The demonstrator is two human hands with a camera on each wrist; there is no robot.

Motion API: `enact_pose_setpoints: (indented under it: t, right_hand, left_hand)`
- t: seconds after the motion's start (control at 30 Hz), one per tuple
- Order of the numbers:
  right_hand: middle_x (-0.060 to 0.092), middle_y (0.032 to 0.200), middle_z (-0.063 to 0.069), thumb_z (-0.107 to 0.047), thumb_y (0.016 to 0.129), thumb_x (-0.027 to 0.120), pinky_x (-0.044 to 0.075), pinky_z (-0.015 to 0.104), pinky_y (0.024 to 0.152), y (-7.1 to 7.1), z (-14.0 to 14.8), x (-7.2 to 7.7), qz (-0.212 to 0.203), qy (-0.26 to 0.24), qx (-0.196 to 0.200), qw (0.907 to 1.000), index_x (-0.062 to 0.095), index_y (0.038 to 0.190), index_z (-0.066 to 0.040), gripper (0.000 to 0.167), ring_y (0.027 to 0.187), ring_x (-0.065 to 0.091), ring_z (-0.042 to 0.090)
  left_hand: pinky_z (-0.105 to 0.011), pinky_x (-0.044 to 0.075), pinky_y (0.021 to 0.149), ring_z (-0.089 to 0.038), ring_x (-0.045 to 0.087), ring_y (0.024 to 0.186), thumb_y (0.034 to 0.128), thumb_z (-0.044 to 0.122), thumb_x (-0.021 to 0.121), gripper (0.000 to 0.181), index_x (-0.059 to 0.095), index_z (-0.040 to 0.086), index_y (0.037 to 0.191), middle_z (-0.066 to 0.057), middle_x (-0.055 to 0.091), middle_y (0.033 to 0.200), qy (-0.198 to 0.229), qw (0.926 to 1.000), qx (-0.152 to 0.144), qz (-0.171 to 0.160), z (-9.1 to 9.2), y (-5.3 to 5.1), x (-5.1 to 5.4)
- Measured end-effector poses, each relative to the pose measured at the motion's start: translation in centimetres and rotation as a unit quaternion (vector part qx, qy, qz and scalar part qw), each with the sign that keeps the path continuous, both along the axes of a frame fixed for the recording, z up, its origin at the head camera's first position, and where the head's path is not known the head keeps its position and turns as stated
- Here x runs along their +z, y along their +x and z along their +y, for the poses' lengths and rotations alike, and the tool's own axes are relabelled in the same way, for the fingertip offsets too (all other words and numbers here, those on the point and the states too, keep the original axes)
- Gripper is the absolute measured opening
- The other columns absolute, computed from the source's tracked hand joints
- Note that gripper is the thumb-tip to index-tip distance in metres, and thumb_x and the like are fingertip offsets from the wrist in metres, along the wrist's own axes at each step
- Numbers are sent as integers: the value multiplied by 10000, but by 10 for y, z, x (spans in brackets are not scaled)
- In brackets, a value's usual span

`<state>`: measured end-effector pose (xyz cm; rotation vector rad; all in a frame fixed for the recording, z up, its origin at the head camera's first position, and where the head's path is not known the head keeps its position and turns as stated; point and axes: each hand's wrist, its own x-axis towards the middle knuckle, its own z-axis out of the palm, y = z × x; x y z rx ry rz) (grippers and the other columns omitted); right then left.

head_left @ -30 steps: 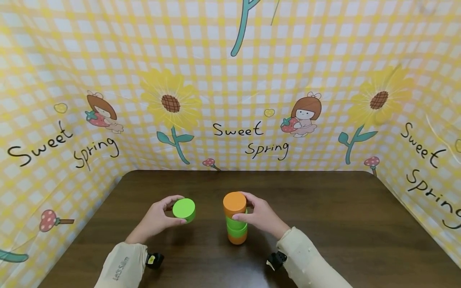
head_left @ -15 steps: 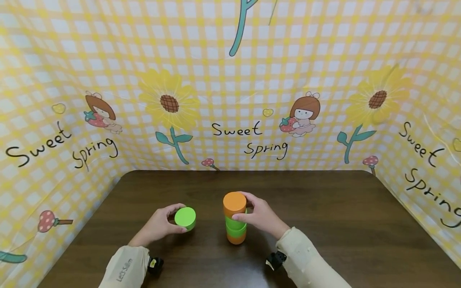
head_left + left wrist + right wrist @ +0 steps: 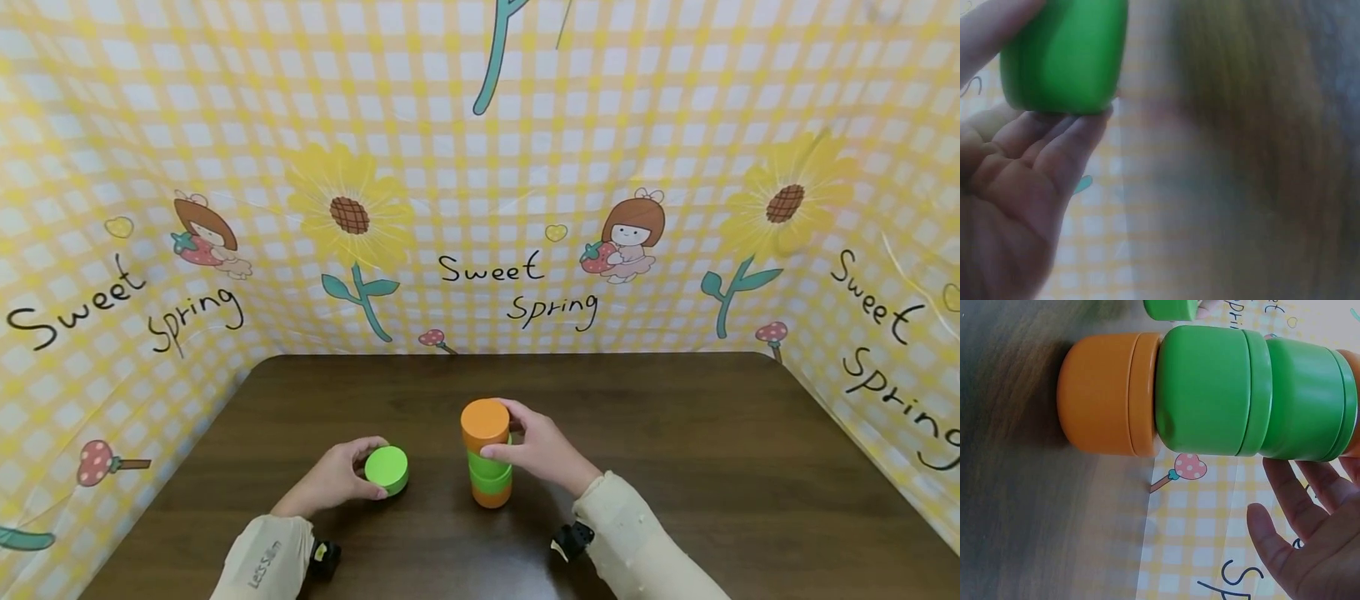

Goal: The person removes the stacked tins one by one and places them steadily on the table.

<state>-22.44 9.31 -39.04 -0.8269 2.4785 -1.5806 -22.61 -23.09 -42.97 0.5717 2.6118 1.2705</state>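
Note:
A small green round container [image 3: 387, 469] is pinched between the thumb and fingers of my left hand [image 3: 333, 479], left of a stack. The left wrist view shows the same green container [image 3: 1066, 62] from the side, its top cut off. The stack has an orange bottom container [image 3: 491, 495], two green containers [image 3: 1210, 394] above it, and an orange top container [image 3: 484, 421]. My right hand [image 3: 546, 447] grips that top one from the right, thumb in front. In the right wrist view only a sliver of the top container shows. Whether the left container touches the table cannot be told.
Everything stands on a dark brown wooden table [image 3: 637, 408]. A yellow-checked cloth [image 3: 480, 183] with flowers and lettering rises behind and at both sides. Both wrists carry a small black device, such as the left one [image 3: 325, 558].
My left hand has come down, bringing the green container lower and nearer the table. The right hand stays on the top of the stack, which has hardly shifted.

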Motion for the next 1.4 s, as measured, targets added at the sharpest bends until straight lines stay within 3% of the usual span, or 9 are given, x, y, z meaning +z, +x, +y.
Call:
enact_pose_setpoints:
  t: [0.33, 0.73, 1.4]
  right_hand:
    - [573, 1275, 155, -245, 889, 705, 503, 395, 872, -3, -2, 0, -8, 74, 2, 10000, 450, 1378, 23, 613, 1097, 559, 306]
    - [570, 1274, 169, -209, 891, 703, 507, 397, 862, -4, -1, 2, 64, 82, 72, 9999, 446, 1375, 36, 601, 1089, 561, 314]
    - [586, 1249, 158, -193, 864, 733, 499, 424, 862, -1, -1, 1, -42, 45, -65, 10000, 478, 1349, 45, 597, 1077, 565, 304]
  left_hand:
    - [-390, 512, 795, -321, 596, 1018, 683, 56, 855, 645, 534, -104, 1219, -161, 633, 1122, -356, 9994, 14, -37, -2, -1, 0]
    - [-411, 509, 830, -375, 574, 1073, 694, 48, 845, 657, 511, -132, 1231, -216, 610, 1160, -310, 9993, 43, -191, -2, 0, 4]
    - [-407, 515, 828, -379, 562, 1083, 716, 70, 839, 667, 498, -137, 1250, -228, 592, 1181, -237, 9993, -56, -273, -5, -3, -1]
